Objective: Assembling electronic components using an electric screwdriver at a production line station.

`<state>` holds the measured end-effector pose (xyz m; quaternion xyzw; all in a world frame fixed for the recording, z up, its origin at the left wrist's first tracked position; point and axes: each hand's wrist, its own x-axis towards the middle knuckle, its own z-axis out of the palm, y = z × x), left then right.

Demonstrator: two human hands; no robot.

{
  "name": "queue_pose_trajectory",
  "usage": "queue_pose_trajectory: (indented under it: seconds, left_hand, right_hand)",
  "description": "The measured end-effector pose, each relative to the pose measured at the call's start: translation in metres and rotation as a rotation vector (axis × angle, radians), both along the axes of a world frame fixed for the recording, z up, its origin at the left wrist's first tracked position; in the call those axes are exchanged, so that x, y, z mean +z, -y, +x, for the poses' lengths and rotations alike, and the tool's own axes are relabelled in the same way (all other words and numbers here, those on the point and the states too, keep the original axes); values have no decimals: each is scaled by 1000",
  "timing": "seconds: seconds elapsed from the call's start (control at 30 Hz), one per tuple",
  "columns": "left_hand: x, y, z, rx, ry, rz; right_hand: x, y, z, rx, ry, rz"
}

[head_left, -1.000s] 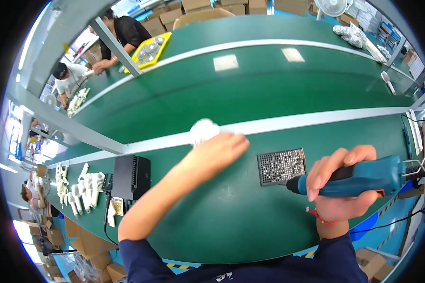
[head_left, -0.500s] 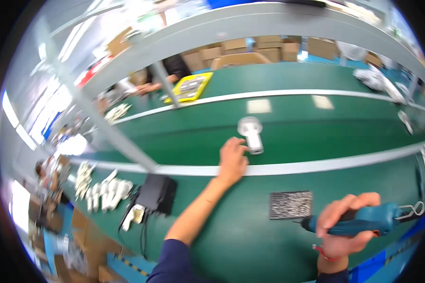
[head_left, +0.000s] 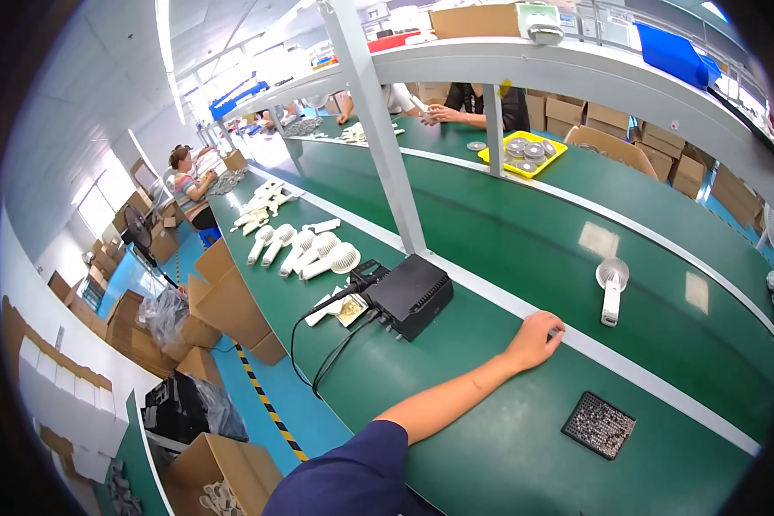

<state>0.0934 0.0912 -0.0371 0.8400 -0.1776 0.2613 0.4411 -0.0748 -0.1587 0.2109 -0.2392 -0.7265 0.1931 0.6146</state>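
My left arm reaches across the green bench, and my left hand [head_left: 535,338] rests by the pale rail along the belt. Its fingers are loosely bent and slightly apart, with nothing in them. Beyond that hand, apart from it, a white handheld fan [head_left: 611,292] lies on the green belt [head_left: 525,258]. A small black tray of screws [head_left: 598,426] sits on the bench, nearer to me and to the right. My right hand is out of view, and so is the blue electric screwdriver.
Left of my arm stands a black power box [head_left: 408,297] with cables. Several white fans [head_left: 299,251] lie beyond it. A grey post [head_left: 374,129] rises from the rail. Across the belt, a co-worker's hands [head_left: 443,113] are near a yellow tray [head_left: 525,155]. Cardboard boxes [head_left: 232,297] stand on the floor.
The view has swung left, taking my right hand and the screwdriver out of sight. My left hand has drawn back from the fan to the rail. The fan is still on the belt.
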Motion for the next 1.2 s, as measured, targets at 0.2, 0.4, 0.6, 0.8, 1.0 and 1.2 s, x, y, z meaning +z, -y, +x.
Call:
queue_pose_trajectory:
  seconds: [0.2, 0.4, 0.6, 0.8, 1.0, 1.2]
  left_hand:
    - [8, -2, 4, -7, -78, -40]
    - [5, 4, 5, -26, -81, -4]
    - [9, 2, -3, 3, 3, 122]
    - [15, 11, -13, -9, 40, 279]
    - [11, 10, -13, 28, -1, 319]
    - [9, 17, -31, 105, -24, 325]
  right_hand:
    - [-9, 7, -16, 37, 131, 56]
    - [-20, 18, -24, 13, 108, -11]
    - [-13, 13, -24, 16, 69, -29]
    - [17, 12, -12, -210, 76, -54]
    - [-36, 70, 40, -267, -305, -82]
    - [-172, 140, 62, -462, -1272, 61]
